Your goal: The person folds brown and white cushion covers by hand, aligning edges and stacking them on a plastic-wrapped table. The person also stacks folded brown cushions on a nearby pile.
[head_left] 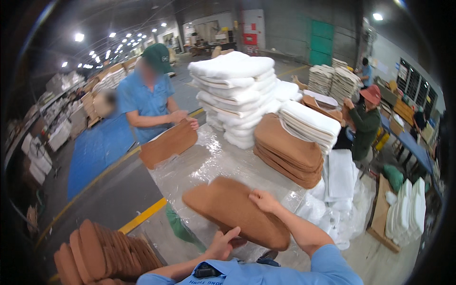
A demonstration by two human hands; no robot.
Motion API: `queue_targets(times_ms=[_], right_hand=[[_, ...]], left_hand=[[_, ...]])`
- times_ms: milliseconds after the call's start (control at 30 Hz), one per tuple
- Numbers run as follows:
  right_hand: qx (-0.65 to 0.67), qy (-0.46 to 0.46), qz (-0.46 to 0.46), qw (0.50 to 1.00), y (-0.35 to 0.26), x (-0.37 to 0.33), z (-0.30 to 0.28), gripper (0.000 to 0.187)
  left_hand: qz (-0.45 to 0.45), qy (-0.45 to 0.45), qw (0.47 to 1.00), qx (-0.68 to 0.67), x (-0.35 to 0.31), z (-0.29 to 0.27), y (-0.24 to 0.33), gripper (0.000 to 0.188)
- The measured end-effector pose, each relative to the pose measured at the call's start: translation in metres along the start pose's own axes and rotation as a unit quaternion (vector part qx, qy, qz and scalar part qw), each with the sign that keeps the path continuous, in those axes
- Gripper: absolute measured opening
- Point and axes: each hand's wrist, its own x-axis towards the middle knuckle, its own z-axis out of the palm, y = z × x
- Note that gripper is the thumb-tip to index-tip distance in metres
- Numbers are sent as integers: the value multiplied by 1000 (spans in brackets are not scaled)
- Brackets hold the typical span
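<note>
A flat, brown, rounded cushion (237,206) is tilted above the plastic-covered table (185,178), close to my body. My left hand (225,243) holds its near edge, thumb uppermost and the other fingers partly hidden below. On its far right edge my right hand (264,200) is closed, the fingertips out of sight behind the fabric. Past it lies a stack of brown cushions (287,152). Across the table on the left, a co-worker in a blue shirt (147,95) holds another brown piece (169,143) by its upper edge.
A tall stack of white pads (232,90) stands at the table's far side, with folded white pads (311,124) to its right. Brown cushions (102,251) are piled at lower left. White bundles (406,211) stand on the right. A person in a red hat (365,118) works beyond.
</note>
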Motion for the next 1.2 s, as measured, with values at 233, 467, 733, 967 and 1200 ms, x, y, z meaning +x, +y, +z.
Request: queue_targets(times_ms=[233, 467, 733, 967, 1200], right_hand=[[-208, -334, -192, 899, 44, -32, 78, 31], [-57, -269, -61, 959, 21, -66, 91, 29], [-132, -257, -23, 957, -3, -67, 81, 30], [-195, -274, 129, 933, 31, -53, 77, 40], [-235, -178, 92, 951, 31, -53, 99, 40]], left_hand=[[-141, -226, 913, 308, -28, -60, -21, 62], [273, -17, 688, 672, 42, -77, 6, 46], [-25, -118, 659, 742, 106, -108, -28, 40], [-47, 38, 671, 739, 93, -117, -41, 44], [16, 101, 698, 708, 93, -132, -68, 50]])
